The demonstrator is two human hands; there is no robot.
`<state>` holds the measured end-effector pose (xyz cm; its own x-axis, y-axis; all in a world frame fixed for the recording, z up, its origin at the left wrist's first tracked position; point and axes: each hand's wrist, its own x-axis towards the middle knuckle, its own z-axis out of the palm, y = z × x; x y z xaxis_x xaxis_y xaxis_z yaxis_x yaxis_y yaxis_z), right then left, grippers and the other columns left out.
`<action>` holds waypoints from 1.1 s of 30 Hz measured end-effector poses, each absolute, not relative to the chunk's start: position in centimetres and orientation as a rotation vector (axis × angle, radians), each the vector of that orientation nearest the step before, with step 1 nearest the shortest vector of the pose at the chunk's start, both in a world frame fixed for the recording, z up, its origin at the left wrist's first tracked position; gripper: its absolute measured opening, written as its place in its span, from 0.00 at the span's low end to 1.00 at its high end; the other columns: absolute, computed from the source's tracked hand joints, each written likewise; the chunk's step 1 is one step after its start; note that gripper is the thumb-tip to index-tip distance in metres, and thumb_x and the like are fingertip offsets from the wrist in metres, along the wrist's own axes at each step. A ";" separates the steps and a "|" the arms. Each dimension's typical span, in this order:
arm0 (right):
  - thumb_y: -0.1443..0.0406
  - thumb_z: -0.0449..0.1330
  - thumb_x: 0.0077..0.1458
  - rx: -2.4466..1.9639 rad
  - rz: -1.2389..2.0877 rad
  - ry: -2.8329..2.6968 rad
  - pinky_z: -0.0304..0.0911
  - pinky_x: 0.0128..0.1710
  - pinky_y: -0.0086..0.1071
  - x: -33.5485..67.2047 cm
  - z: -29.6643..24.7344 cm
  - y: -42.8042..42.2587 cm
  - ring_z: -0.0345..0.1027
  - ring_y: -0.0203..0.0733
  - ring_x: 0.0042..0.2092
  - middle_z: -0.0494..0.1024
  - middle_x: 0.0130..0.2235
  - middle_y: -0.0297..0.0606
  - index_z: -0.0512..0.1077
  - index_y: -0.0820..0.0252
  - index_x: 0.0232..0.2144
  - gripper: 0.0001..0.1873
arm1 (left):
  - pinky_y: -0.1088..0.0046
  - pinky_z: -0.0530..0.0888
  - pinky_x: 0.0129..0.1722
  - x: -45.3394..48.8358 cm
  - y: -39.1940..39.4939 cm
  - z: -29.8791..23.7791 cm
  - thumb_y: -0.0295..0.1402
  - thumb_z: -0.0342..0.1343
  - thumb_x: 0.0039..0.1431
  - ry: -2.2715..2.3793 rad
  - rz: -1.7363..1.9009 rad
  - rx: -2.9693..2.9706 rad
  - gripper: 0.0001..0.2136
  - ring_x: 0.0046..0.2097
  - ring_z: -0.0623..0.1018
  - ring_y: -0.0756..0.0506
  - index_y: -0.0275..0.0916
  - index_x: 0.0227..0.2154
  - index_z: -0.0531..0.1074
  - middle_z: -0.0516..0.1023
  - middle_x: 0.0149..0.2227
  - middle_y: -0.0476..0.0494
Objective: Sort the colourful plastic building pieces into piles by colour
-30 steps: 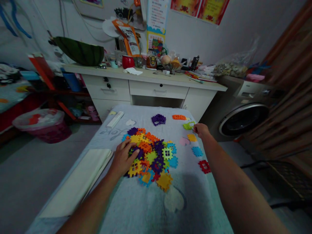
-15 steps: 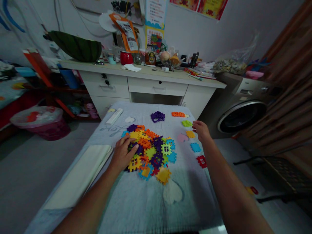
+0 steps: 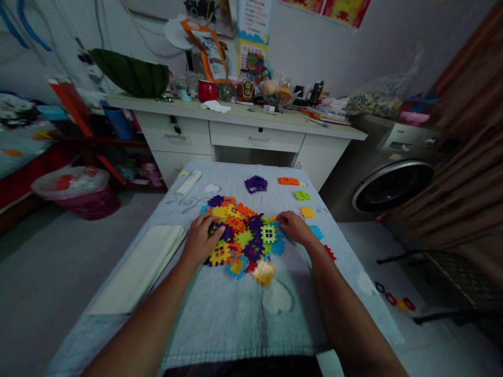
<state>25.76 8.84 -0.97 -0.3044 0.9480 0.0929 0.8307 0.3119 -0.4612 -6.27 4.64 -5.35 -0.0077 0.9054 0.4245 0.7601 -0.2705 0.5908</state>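
Observation:
A heap of plastic interlocking building tiles (image 3: 243, 240) in purple, orange, yellow, green, blue and red lies mid-table. My left hand (image 3: 202, 241) rests on the heap's left side, thumb and fingers apart. At the heap's upper right edge is my right hand (image 3: 295, 227), its fingers bent together by blue and yellow tiles; whatever lies between the fingertips is hidden. Sorted down the right side are orange tiles (image 3: 288, 181), a green tile (image 3: 302, 196), a yellow tile (image 3: 307, 212), a blue tile (image 3: 316, 232) and a partly covered red tile (image 3: 329, 253). Purple tiles (image 3: 256, 184) sit apart at the back.
A folded white cloth or board (image 3: 135, 269) lies along the table's left side, with a white power strip (image 3: 189, 183) beyond it. Behind stands a cluttered white desk (image 3: 255, 137). To the right are a washing machine (image 3: 387, 173) and a black rack (image 3: 463, 275).
My right hand has moved left and nearer, from beside the green tile on the right to the heap's right edge. My left hand stays on the heap. The view has shifted slightly.

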 end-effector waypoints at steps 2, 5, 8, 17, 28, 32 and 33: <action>0.76 0.55 0.46 -1.587 0.459 -2.211 0.59 0.40 0.29 26.0 -1.2 9.0 0.67 0.38 0.37 0.76 0.35 0.38 0.76 0.62 0.36 0.15 | 0.55 0.65 0.59 -6.2 4.6 -5.3 0.46 0.51 0.59 1.775 1.137 2.070 0.17 0.56 0.70 0.38 0.42 0.44 0.72 0.70 0.51 0.40; 0.75 0.56 0.45 -1.591 0.481 -2.157 0.58 0.37 0.28 26.4 -1.5 9.0 0.65 0.37 0.34 0.75 0.34 0.37 0.75 0.62 0.33 0.13 | 0.55 0.65 0.59 -6.2 4.6 -5.1 0.46 0.51 0.58 1.770 1.132 2.075 0.17 0.56 0.70 0.38 0.42 0.44 0.72 0.70 0.51 0.40; 0.74 0.56 0.44 -1.593 0.626 -2.071 0.57 0.32 0.27 26.9 -1.6 8.9 0.63 0.34 0.30 0.73 0.30 0.33 0.73 0.61 0.31 0.11 | 0.55 0.66 0.58 -6.2 4.6 -5.1 0.46 0.51 0.59 1.775 1.126 2.078 0.17 0.55 0.70 0.38 0.42 0.44 0.72 0.70 0.51 0.40; 0.65 0.58 0.44 -1.639 0.587 -1.653 0.55 0.27 0.28 33.0 1.1 8.7 0.59 0.35 0.25 0.68 0.24 0.29 0.72 0.60 0.33 0.10 | 0.56 0.65 0.59 -6.5 4.8 -5.7 0.48 0.50 0.59 1.784 1.110 2.104 0.18 0.56 0.69 0.38 0.42 0.45 0.72 0.70 0.52 0.40; 0.70 0.52 0.46 -1.903 0.048 -1.654 0.62 0.39 0.34 37.5 -2.0 4.8 0.68 0.41 0.35 0.73 0.36 0.41 0.72 0.61 0.33 0.12 | 0.54 0.66 0.58 -6.5 5.1 -5.9 0.49 0.48 0.59 1.779 1.104 2.147 0.20 0.56 0.70 0.36 0.40 0.43 0.73 0.70 0.52 0.37; 0.73 0.51 0.44 -1.954 0.087 -1.728 0.63 0.44 0.35 37.9 -3.0 4.1 0.69 0.43 0.41 0.72 0.39 0.42 0.72 0.61 0.35 0.15 | 0.54 0.66 0.58 -6.5 5.1 -5.9 0.50 0.48 0.59 1.773 1.118 2.140 0.21 0.55 0.70 0.36 0.39 0.43 0.73 0.71 0.51 0.37; 0.73 0.51 0.44 -1.965 0.092 -1.735 0.64 0.45 0.36 37.9 -3.2 4.0 0.69 0.43 0.41 0.71 0.40 0.42 0.72 0.61 0.36 0.16 | 0.53 0.66 0.58 -6.5 5.1 -5.9 0.50 0.48 0.59 1.774 1.117 2.136 0.21 0.55 0.70 0.36 0.39 0.43 0.73 0.71 0.51 0.37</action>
<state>37.89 4.01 -3.18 0.1800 0.9435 0.2784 0.9087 -0.0511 -0.4143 -6.49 5.10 -5.90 0.0239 0.8969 0.4417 0.7862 -0.2897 0.5458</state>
